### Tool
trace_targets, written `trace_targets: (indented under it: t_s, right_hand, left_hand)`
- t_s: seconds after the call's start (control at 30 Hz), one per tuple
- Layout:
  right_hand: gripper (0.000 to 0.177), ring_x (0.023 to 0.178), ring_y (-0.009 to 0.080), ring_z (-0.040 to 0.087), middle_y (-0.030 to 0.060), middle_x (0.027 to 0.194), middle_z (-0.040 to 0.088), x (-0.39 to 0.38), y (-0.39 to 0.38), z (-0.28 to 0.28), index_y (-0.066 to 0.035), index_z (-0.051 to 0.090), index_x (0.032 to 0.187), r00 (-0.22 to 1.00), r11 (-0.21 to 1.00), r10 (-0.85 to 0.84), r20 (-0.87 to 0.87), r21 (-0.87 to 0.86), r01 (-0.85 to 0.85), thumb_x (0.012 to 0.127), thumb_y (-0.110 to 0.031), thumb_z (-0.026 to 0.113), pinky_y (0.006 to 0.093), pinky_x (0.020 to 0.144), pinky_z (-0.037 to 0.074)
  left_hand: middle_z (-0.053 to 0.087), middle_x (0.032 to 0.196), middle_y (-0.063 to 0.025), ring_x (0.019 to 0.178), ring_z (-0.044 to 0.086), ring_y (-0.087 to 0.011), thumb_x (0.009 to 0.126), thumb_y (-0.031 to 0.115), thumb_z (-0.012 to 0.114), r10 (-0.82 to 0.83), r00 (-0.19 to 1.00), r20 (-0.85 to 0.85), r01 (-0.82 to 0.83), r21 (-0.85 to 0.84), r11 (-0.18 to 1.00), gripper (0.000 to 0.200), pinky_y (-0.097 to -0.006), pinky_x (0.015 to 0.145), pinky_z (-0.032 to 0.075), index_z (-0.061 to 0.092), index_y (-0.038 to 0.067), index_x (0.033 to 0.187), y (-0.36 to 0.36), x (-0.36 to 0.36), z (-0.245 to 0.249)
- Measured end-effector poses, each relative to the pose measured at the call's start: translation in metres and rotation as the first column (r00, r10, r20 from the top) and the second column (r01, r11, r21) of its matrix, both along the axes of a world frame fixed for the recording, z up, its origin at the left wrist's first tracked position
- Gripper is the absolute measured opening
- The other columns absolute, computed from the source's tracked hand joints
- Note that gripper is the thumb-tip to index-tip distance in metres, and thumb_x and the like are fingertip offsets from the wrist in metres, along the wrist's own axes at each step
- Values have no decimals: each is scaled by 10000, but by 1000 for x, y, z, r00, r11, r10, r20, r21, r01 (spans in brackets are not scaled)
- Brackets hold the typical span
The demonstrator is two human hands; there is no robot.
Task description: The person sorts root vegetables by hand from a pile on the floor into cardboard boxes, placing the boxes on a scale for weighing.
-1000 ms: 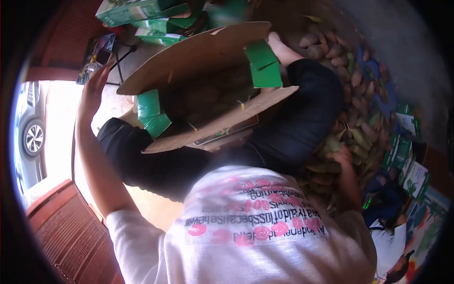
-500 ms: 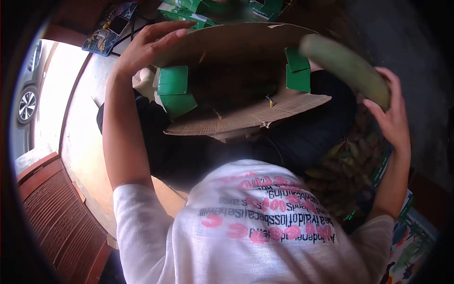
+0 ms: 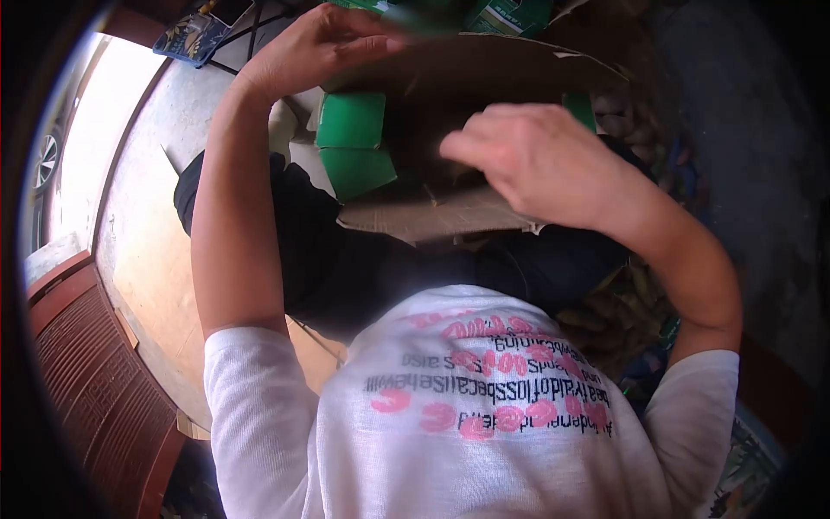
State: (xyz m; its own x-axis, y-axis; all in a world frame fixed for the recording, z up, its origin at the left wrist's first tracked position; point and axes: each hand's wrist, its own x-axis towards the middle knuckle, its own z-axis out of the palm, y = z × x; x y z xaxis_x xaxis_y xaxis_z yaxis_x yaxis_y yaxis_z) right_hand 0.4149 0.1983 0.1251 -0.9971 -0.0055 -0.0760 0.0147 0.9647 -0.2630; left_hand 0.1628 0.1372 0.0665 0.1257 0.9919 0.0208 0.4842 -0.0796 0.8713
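Note:
In front of me a cardboard box (image 3: 467,221) stands with its top open, green flaps (image 3: 353,121) folded out at its left corner. My left hand (image 3: 333,50) rests along its far left edge, fingers stretched out and thumb apart, the fingertips smeared. Over the dark opening, my right hand (image 3: 553,169) is curled, palm down and blurred by motion. What its fingers hold, if anything, is hidden. Deep shadow covers the box's inside. The long green fruit or vegetable seen earlier does not show now.
A heap of long yellowish-green produce (image 3: 618,316) lies at my right. Green printed cartons (image 3: 510,16) stand behind the box. At the far left are a phone on a patterned surface (image 3: 186,43) and a carved reddish-brown wooden piece (image 3: 104,381).
My right hand has swung left from beyond the box to over its opening, and the long green produce it held is out of sight. The box appears shifted right in view.

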Motion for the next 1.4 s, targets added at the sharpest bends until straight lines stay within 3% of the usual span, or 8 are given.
trace_targets:
  t_s: [0.17, 0.33, 0.4, 0.67, 0.77, 0.87, 1.13, 1.4]
  right_hand:
    - [202, 820, 214, 630, 107, 907, 646, 33, 36, 23, -63, 625, 1000, 896, 946, -323, -305, -107, 305, 802, -63, 582, 304, 731, 496]
    - [174, 751, 80, 600, 54, 896, 662, 130, 76, 23, -8, 629, 1032, 397, 663, -731, -555, -441, 605, 885, -79, 568, 195, 674, 463]
    - [172, 745, 82, 601, 68, 876, 662, 190, 86, 8, 14, 621, 1021, 156, 456, -821, -549, -468, 757, 886, -76, 566, 189, 663, 454]
    - [204, 779, 147, 600, 56, 930, 656, 432, 20, -207, -1, 601, 1065, -234, -171, -970, -59, -516, 839, 882, -18, 513, 257, 730, 471]
    - [239, 894, 202, 595, 60, 987, 652, 418, -50, -284, -1, 600, 1083, -214, -218, -974, 74, -556, 802, 859, -9, 518, 321, 832, 454]
    - [240, 898, 202, 595, 61, 992, 650, 388, -97, -321, 0, 597, 1088, -190, -275, -956, 225, -451, 849, 862, -11, 515, 322, 836, 453]
    - [243, 907, 203, 592, 63, 1006, 646, 356, -132, -352, 2, 589, 1099, -190, -299, -899, 394, -237, 924, 870, -16, 509, 325, 847, 449]
    - [247, 915, 203, 590, 65, 1021, 641, 346, -134, -349, 4, 580, 1111, -201, -317, -869, 451, -199, 927, 878, -22, 503, 328, 858, 444]
  left_hand:
    - [610, 1154, -38, 994, 579, -141, 883, 290, 584, 34, 999, -31, -35, -23, 999, 303, -268, 888, 441, 651, 77, 1087, -2, -1, -1]
    - [633, 1087, -53, 983, 584, -152, 909, 340, 530, 71, 997, -41, -75, -91, 993, 340, -274, 878, 440, 636, 100, 1124, -7, 3, 10]
    - [630, 1083, -66, 1013, 572, -168, 920, 379, 484, 113, 992, -60, -114, -17, 993, 371, -290, 912, 415, 627, 121, 1145, -8, -3, 12]
    - [521, 1249, -177, 1202, 468, -261, 966, 467, 273, 452, 865, 216, -466, 13, 885, 626, -391, 1047, 327, 519, -62, 1194, -8, -28, 0]
    - [597, 1133, -181, 1097, 548, -262, 948, 475, 353, 364, 829, 426, -429, 65, 901, 602, -361, 973, 404, 580, -56, 1118, -11, -48, -12]
    - [542, 1175, -257, 1165, 492, -326, 963, 500, 191, 496, 769, 404, -566, 67, 822, 720, -420, 1017, 364, 541, -113, 1107, -11, -35, -11]
    - [542, 1177, -258, 1175, 492, -308, 980, 414, 250, 646, 613, 455, -689, -94, 719, 575, -392, 1034, 355, 565, -61, 1062, -9, -37, -23]
    - [512, 1262, -162, 1196, 479, -292, 965, 305, 324, 744, 592, 308, -759, -98, 644, 476, -362, 1012, 374, 451, -63, 1239, -3, -12, -13]
